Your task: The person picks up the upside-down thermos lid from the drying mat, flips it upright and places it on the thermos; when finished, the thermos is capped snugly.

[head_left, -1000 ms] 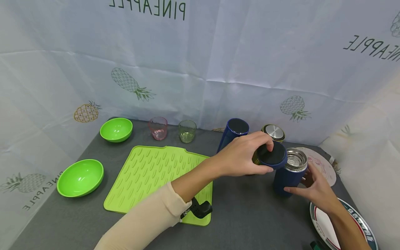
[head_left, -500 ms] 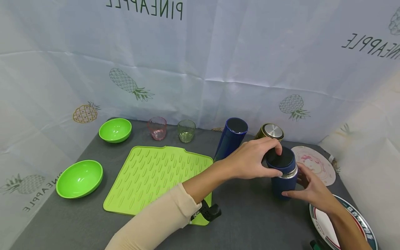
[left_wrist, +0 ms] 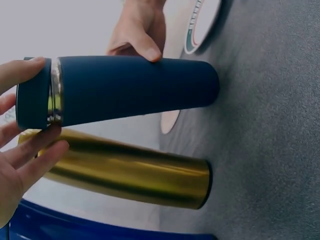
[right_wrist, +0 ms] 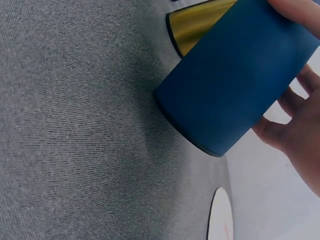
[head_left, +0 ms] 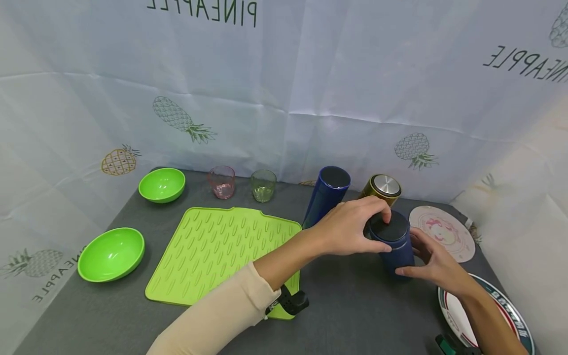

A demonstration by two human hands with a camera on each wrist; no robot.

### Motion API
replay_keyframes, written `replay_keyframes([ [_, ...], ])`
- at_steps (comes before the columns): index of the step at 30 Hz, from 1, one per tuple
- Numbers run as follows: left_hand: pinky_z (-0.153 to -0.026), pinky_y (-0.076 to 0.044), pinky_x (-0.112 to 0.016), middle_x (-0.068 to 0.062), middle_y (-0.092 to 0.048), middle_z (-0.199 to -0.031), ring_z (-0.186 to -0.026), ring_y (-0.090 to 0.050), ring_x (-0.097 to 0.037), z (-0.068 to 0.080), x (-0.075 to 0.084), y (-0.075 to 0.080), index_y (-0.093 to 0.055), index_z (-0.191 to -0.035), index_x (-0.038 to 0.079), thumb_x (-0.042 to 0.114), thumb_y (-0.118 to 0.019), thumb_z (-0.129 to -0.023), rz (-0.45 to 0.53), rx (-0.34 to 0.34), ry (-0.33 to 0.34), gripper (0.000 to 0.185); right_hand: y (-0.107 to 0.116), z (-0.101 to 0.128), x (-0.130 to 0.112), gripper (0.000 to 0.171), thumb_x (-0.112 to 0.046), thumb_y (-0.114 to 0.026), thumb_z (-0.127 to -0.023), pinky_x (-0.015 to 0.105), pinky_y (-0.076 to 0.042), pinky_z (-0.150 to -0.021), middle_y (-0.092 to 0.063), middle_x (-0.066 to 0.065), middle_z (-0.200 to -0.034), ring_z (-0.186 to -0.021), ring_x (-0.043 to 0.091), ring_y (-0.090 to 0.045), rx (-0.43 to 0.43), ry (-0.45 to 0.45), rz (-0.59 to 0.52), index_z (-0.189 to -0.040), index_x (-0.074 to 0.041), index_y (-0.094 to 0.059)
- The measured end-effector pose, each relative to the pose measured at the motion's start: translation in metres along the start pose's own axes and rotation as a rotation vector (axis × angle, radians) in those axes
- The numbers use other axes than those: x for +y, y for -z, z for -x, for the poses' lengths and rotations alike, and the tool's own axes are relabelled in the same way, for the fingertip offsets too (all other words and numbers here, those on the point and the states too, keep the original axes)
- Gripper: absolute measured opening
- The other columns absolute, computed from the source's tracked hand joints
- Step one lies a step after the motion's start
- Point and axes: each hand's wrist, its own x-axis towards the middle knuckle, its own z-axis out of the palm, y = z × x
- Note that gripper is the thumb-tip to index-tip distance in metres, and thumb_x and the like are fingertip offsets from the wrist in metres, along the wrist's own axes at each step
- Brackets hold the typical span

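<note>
I read this step as screwing the cap (head_left: 388,228) onto the navy flask (head_left: 399,256). My left hand (head_left: 350,228) is curled over the cap, thumb and fingers pinching its rim. In the left wrist view a thin steel band (left_wrist: 54,92) shows between cap (left_wrist: 33,93) and body, so I judge the cap seated but not fully down. My right hand (head_left: 437,264) wraps the flask's body from the right, thumb in front and fingers behind, holding it upright on the bench.

The flask stands toward the bench's right end, roughly midway between front and back edges. The right wrist view shows its base (right_wrist: 192,135) flat on the grey cloth. Just behind it stand a gold flask (head_left: 382,190) and a taller blue flask (head_left: 327,197); whether the gold one touches it I cannot tell. A pale round plate (head_left: 443,232) lies to the right, near the back corner, and a rimmed plate (head_left: 510,315) sits at the front right corner under my right forearm.

Next move, as I judge it: twist the cap with the left hand while the right grips hard against the turn, until the steel band closes. The risk I see is the flask spinning or tipping into the gold flask.

Leftward lie a green mat (head_left: 222,251), two green bowls (head_left: 112,254) (head_left: 161,185) and two small glasses (head_left: 222,181) (head_left: 264,186) along the back edge.
</note>
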Motion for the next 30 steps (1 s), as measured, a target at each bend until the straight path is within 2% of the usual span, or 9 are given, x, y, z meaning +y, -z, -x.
replay_keyframes([
  [8,-0.099,-0.044,-0.009,0.005,-0.061,-0.124,-0.114,-0.055,-0.005,0.007,-0.011,-0.001,-0.058,-0.121,0.018,0.035,-0.083,-0.086,0.150,0.004,-0.009,0.046,0.005,-0.002,0.002,0.083,0.009,-0.073,-0.083,0.005,-0.042,-0.100,-0.053,-0.024,-0.142,-0.128,-0.015,-0.050,-0.100,0.041,-0.116,-0.155,-0.007,-0.034],
  [17,-0.096,-0.049,-0.014,0.004,-0.061,-0.125,-0.112,-0.055,-0.007,0.015,-0.017,-0.003,-0.057,-0.119,0.018,0.033,-0.083,-0.085,0.202,0.003,0.018,0.046,0.003,-0.007,-0.001,0.082,0.005,-0.077,-0.082,0.008,-0.045,-0.098,-0.050,-0.026,-0.141,-0.126,-0.015,-0.051,-0.122,0.030,-0.078,-0.152,-0.008,-0.037],
  [23,-0.098,-0.048,-0.012,0.004,-0.061,-0.128,-0.116,-0.057,-0.007,0.017,-0.020,-0.003,-0.056,-0.122,0.019,0.033,-0.083,-0.085,0.187,-0.008,0.043,0.048,0.001,-0.009,0.000,0.083,0.002,-0.081,-0.081,0.007,-0.043,-0.098,-0.051,-0.027,-0.138,-0.124,-0.016,-0.051,-0.094,0.015,0.006,-0.152,-0.006,-0.039],
  [30,-0.105,-0.050,-0.023,0.006,-0.058,-0.146,-0.129,-0.057,-0.008,0.018,-0.019,0.002,-0.050,-0.147,0.026,0.045,-0.080,-0.085,0.095,-0.037,0.063,0.071,0.002,-0.012,-0.006,0.082,-0.003,-0.085,-0.078,0.007,-0.044,-0.097,-0.053,-0.028,-0.135,-0.121,-0.017,-0.052,-0.094,-0.001,0.060,-0.149,-0.006,-0.043],
])
